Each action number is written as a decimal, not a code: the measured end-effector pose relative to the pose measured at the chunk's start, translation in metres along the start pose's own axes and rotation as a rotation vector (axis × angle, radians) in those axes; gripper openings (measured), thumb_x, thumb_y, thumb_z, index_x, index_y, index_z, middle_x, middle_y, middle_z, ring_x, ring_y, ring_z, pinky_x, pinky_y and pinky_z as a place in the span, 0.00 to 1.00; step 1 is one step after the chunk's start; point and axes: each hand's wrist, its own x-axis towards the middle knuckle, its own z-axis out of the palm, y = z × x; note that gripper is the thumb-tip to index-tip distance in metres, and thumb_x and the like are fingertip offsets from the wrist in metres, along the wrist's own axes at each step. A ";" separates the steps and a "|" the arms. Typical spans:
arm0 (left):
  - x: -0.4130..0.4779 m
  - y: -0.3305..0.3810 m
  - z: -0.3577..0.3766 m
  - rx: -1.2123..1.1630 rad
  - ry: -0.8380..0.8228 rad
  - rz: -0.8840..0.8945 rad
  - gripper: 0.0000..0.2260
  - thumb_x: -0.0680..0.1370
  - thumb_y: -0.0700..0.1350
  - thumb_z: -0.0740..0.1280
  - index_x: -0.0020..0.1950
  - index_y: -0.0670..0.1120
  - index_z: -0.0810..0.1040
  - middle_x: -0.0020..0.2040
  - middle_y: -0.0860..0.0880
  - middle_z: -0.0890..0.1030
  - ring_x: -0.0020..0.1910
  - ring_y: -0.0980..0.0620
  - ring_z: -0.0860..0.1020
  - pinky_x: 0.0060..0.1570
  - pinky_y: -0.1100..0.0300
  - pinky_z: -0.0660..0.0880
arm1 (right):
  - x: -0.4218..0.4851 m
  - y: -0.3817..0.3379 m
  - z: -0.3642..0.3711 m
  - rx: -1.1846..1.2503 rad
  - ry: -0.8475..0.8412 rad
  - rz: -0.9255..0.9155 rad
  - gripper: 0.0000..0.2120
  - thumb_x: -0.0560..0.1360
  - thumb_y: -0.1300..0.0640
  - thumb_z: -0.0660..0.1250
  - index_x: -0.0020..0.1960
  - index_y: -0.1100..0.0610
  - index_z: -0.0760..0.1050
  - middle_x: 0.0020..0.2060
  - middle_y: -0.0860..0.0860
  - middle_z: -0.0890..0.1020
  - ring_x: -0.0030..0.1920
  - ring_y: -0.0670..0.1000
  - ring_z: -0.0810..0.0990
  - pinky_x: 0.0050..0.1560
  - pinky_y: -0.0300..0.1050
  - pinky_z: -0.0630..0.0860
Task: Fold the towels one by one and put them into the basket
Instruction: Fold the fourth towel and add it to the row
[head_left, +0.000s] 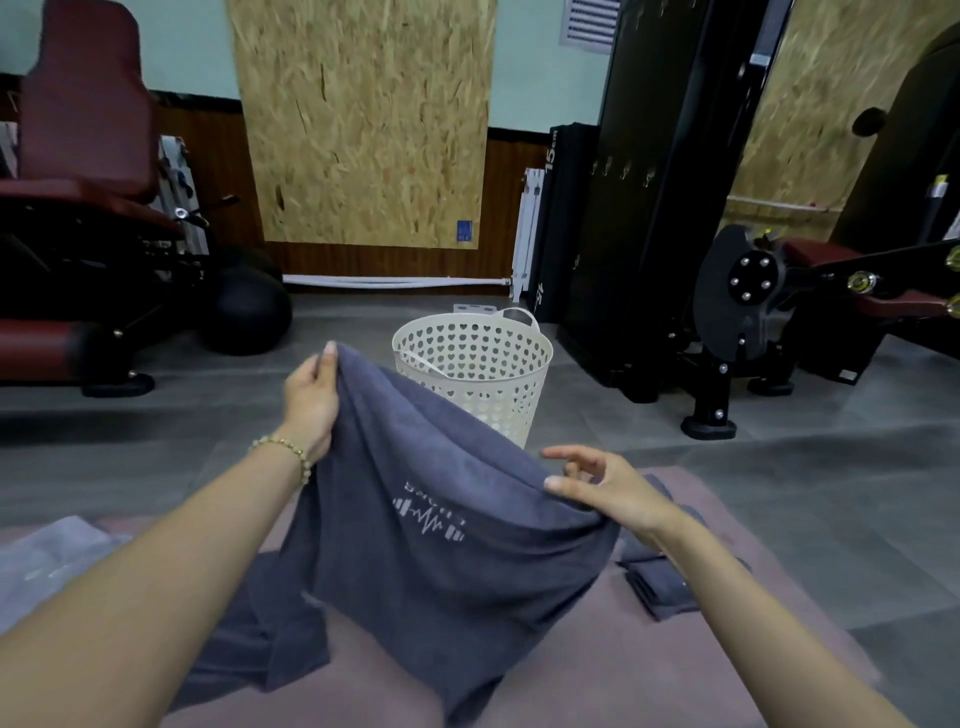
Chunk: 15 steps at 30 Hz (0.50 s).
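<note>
Since the dark grey towel (441, 519) is soft, limp terry that sags between its held points, it is best taken by its top corners and pulled taut before creasing. It carries a pale barbell-and-pulse logo and hangs over a mauve mat (571, 675). At ten o'clock the left hand (311, 400) has its grip pinched on one corner; at three o'clock the right hand (602, 491) clamps the edge, fingers partly spread. At twelve o'clock stands the white perforated basket (493, 364).
</note>
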 end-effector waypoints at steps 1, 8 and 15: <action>0.003 0.008 0.001 0.016 0.004 0.024 0.14 0.81 0.51 0.60 0.42 0.45 0.77 0.39 0.50 0.78 0.44 0.52 0.75 0.43 0.63 0.73 | 0.000 -0.010 0.000 -0.058 -0.035 0.001 0.26 0.60 0.42 0.78 0.56 0.47 0.79 0.36 0.46 0.70 0.34 0.39 0.71 0.41 0.28 0.67; 0.019 0.049 -0.001 0.103 0.063 0.100 0.16 0.81 0.53 0.58 0.49 0.41 0.77 0.43 0.45 0.77 0.40 0.54 0.74 0.42 0.61 0.73 | -0.010 -0.057 0.003 -0.337 -0.170 -0.242 0.38 0.65 0.51 0.78 0.67 0.35 0.62 0.50 0.48 0.74 0.36 0.43 0.72 0.41 0.31 0.71; 0.024 0.057 -0.017 0.045 0.111 0.064 0.15 0.80 0.54 0.60 0.41 0.44 0.75 0.36 0.49 0.75 0.41 0.51 0.73 0.43 0.58 0.72 | -0.015 -0.065 -0.001 -0.654 -0.083 -0.515 0.17 0.75 0.62 0.66 0.56 0.42 0.73 0.43 0.41 0.78 0.29 0.48 0.70 0.36 0.34 0.69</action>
